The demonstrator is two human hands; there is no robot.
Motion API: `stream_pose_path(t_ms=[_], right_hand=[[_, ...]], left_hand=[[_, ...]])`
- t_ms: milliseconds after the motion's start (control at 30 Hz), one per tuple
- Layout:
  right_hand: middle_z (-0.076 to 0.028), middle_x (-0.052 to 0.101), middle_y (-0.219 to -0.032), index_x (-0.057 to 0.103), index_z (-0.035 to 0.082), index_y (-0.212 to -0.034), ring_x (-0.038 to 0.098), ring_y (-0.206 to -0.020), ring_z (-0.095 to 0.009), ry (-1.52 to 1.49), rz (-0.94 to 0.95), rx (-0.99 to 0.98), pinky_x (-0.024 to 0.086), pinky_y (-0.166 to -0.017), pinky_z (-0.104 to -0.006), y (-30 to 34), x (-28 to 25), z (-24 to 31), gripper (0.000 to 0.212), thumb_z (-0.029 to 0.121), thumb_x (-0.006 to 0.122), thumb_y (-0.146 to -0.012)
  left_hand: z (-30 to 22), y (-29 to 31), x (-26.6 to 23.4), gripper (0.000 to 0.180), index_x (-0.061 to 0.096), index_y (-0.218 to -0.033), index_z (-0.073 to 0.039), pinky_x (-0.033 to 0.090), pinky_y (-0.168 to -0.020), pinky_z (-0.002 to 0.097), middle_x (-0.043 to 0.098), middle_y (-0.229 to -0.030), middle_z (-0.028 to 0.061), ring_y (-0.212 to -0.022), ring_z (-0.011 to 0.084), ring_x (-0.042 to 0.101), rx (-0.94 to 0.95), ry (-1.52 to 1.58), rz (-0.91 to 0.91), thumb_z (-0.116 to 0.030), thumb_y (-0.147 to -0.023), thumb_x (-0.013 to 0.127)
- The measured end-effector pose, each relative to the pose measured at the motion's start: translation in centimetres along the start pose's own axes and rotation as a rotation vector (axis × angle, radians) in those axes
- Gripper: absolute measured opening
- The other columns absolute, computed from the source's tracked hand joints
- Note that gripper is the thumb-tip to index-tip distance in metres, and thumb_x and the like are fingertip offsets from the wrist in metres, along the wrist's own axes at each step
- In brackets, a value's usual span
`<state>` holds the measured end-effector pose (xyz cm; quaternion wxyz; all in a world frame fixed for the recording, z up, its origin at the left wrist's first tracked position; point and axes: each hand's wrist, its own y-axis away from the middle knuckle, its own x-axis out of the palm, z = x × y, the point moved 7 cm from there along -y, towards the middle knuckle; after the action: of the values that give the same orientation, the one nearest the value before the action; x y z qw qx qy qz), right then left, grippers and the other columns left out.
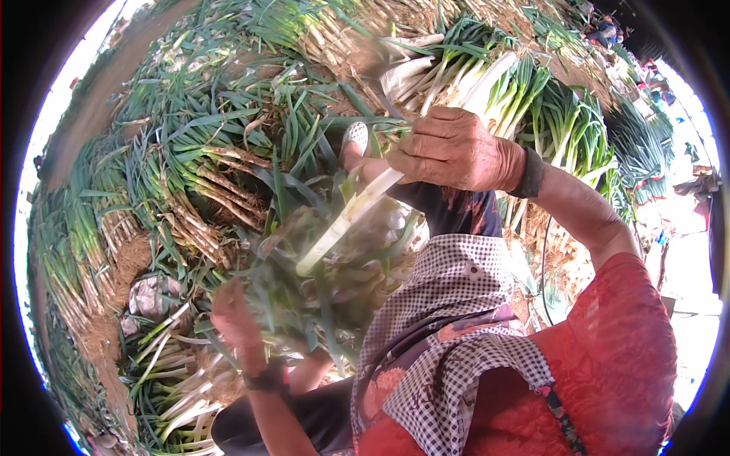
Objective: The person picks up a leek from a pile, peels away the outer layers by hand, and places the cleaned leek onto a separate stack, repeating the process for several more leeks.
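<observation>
My right hand (460, 148) is closed around a leek (348, 222), whose pale shaft slants down and left from my fist. Above that fist another white length (487, 82) lines up with it; I cannot tell whether it is the same stalk. Lower on the left is my left hand (237, 311), smeared by motion, near loose green leaves. Its fingers are too blurred to read. Between my hands lies a blurred heap of stripped leaves and peelings (342, 281).
Bundles of leeks with earthy roots (220, 190) cover the ground to the left. Peeled white leeks (179, 399) lie at lower left, and cleaned leeks (563, 121) at upper right. A checked apron (441, 281) covers my lap. A patterned shoe (356, 135) shows among the leaves.
</observation>
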<state>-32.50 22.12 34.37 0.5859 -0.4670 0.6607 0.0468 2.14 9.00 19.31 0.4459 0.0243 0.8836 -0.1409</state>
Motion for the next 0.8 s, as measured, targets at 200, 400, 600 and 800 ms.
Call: stream_pose_path(t_ms=[200, 400, 600, 800], right_hand=[[-0.003, 0.055, -0.081, 0.063, 0.003, -0.095, 0.058, -0.077, -0.016, -0.012, -0.057, -0.064, 0.046, -0.060, -0.0287, -1.4, 0.0, 1.8, 0.028, 0.015, 0.067, -0.070], [-0.002, 0.053, -0.080, 0.061, 0.003, -0.092, 0.056, -0.074, -0.017, -0.050, -0.031, -0.040, 0.048, -0.062, -0.0293, -2.1, -0.3, 3.4, 0.026, 0.014, 0.067, -0.069], [-0.002, 0.052, -0.079, 0.061, 0.005, -0.088, 0.058, -0.077, -0.018, -0.042, -0.065, -0.096, 0.051, -0.068, -0.0294, -1.6, 1.1, 4.7, 0.026, 0.015, 0.067, -0.065], [-0.003, 0.055, -0.084, 0.059, 0.006, -0.086, 0.059, -0.082, -0.018, 0.072, -0.003, 0.009, 0.049, -0.067, -0.0293, 1.6, -0.7, 3.1, 0.023, 0.017, 0.065, -0.067]], left_hand=[[-19.7, 1.8, 0.6, 0.032, 0.068, -0.114, -0.004, 0.050, -0.085, 0.0303, 0.069, -0.103, 0.0088, -0.094, 0.0174, 0.064, 0.478, 0.505, 0.184, -0.004, -0.082, 0.071], [-19.8, 2.7, 2.6, 0.025, 0.067, -0.107, 0.003, 0.048, -0.064, 0.0263, 0.064, -0.082, 0.0054, -0.068, 0.0139, 0.059, 0.312, 0.828, 0.355, -0.004, -0.083, 0.071], [-19.8, 2.1, 2.6, 0.007, 0.064, -0.085, 0.000, 0.045, -0.056, 0.0316, 0.061, -0.070, 0.0080, -0.059, 0.0186, 0.057, 0.534, 0.445, 0.171, -0.006, -0.087, 0.067], [-6.0, -2.6, 7.1, 0.026, 0.065, -0.083, -0.004, 0.045, -0.057, 0.0377, 0.062, -0.070, 0.0105, -0.057, 0.0295, 0.052, 0.549, -0.376, -0.014, -0.028, -0.092, 0.062]])
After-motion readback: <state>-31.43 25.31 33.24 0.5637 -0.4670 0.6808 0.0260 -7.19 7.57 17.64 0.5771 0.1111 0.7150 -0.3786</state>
